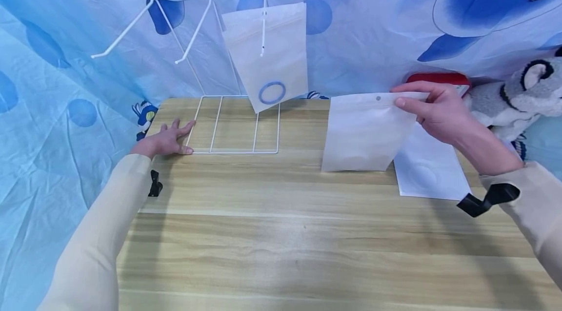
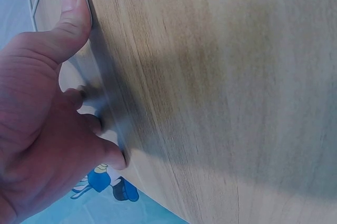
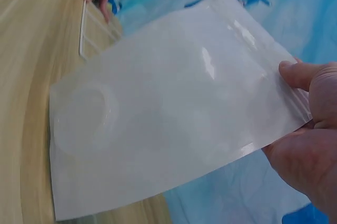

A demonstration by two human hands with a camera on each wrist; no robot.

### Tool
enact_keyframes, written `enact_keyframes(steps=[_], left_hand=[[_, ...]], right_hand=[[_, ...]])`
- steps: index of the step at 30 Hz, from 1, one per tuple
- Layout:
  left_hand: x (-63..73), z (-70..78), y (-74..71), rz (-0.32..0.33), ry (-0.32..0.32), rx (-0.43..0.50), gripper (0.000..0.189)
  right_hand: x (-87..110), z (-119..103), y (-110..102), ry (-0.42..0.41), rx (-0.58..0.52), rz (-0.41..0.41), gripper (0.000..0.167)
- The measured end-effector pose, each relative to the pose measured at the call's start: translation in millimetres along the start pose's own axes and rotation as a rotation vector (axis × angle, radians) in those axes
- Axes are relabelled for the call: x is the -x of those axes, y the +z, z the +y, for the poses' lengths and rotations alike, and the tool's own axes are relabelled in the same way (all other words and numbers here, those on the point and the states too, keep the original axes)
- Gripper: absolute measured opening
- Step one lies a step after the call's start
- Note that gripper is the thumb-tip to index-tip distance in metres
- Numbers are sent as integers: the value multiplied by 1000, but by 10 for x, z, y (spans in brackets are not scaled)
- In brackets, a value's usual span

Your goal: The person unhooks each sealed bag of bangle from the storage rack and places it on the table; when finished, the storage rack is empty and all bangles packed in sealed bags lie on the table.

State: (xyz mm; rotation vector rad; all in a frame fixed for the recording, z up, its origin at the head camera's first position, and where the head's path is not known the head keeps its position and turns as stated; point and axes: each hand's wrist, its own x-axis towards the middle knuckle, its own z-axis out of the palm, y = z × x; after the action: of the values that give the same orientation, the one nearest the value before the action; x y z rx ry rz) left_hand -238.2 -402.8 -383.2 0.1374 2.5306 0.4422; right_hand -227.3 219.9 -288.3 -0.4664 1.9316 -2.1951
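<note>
My right hand (image 1: 443, 111) pinches a white zip bag (image 1: 360, 130) by its top right corner, thumb in front. A hole is punched near the bag's top edge. In the right wrist view a pale ring shape (image 3: 108, 108) shows through the bag's lower part. My left hand (image 1: 169, 140) rests with spread fingers on the left side of a white wire rack's base (image 1: 232, 153); its thumb lies at the front wire. Another zip bag (image 1: 283, 62), with a blue ring (image 1: 260, 93) in it, hangs from the rack's right hook (image 1: 263, 32).
Two bare hooks (image 1: 193, 40) stick out left of the hanging bag. Another white bag (image 1: 432, 181) lies flat on the wooden table (image 1: 281, 252), partly behind the held one. A red object (image 1: 439, 77) and a grey plush toy (image 1: 522, 93) sit at the back right, before a blue patterned curtain (image 1: 360, 57).
</note>
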Motion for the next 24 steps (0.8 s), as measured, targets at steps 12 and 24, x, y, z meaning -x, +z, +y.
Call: enact_keyframes(steps=[12, 24], left_hand=[[26, 30, -31, 2, -6, -5, 96], [-19, -28, -6, 2, -16, 10, 101]], right_hand=[[-458, 83, -270, 195, 438, 129, 33], [-810, 513, -348, 173, 663, 93, 35]])
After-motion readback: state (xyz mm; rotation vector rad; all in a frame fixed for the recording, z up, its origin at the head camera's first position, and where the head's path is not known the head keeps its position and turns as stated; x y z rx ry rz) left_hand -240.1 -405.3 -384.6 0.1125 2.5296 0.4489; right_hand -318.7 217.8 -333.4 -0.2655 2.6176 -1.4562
